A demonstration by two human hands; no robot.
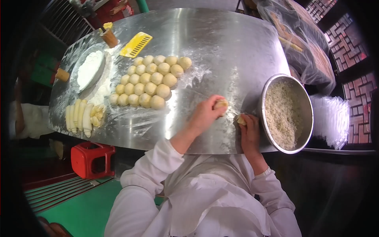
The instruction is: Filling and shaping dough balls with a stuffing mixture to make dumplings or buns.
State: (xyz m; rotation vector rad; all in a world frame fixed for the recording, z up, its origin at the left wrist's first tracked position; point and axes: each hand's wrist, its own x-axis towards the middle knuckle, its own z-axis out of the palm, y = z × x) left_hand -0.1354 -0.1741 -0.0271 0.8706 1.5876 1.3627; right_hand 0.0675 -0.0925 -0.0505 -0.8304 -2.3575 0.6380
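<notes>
My left hand (pixel 209 112) is raised over the steel table and grips a piece of dough (pixel 221 104) between thumb and fingers. Near the table's front edge, my right hand (pixel 250 130) holds a smaller dough piece (pixel 241 120), partly covered by its fingers. To the right of that hand is a large metal bowl (pixel 263 103) with a crumbly pale filling (pixel 281 118). Rows of round dough balls (pixel 145 78) sit on the table left of my hands. Rolled dough strips (pixel 78 115) and flattened dough pieces (pixel 97 115) lie at the table's left front.
A yellow slotted plastic scraper (pixel 136 44) lies behind the dough balls. A bowl of white flour (pixel 90 69) stands at the left, near two wooden handles (pixel 109 38). Beyond the table are a red plastic stool (pixel 86 160), plastic-wrapped goods (pixel 302 38) and a person's white clothing (pixel 32 120).
</notes>
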